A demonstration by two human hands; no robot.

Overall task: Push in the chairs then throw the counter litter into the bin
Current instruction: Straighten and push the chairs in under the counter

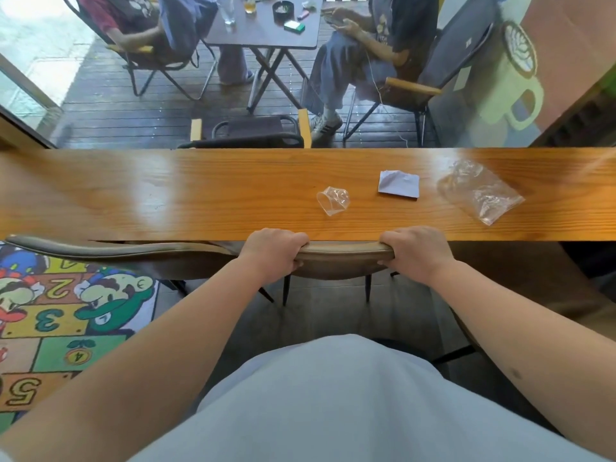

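- The chair step is in hand: the left hand [271,253] and the right hand [416,251] are both wrapped over the top edge of the chair back [343,253], fingers curled over the far side and thumbs underneath on the near side, so each hand is clamped on the backrest.
- That chair looks almost home. Its top edge sits right against the near edge of the wooden counter [166,198], and its dark legs show below; I judge little or no pushing is left on this one.
- A second chair back [110,251] runs along the counter edge to the left, also tucked close, though its left end seems to stand slightly off the edge (the wide lens bends it, so I cannot be sure).
- At the lower right a chair-like shape shows only in part; whether it needs pushing cannot be told.
- The litter part is not begun. Three pieces lie untouched on the counter, right of centre: a crushed clear plastic cup [333,201] on its side, a folded white paper [399,184] just beyond and right of it, and a crumpled clear plastic bag [480,191] further right.
- All three lie apart from one another and beyond the right hand.
- No bin is in view, so where the litter must go cannot be said.
- By my reckoning, the chairs are nearly done and the whole clearing of the counter remains.
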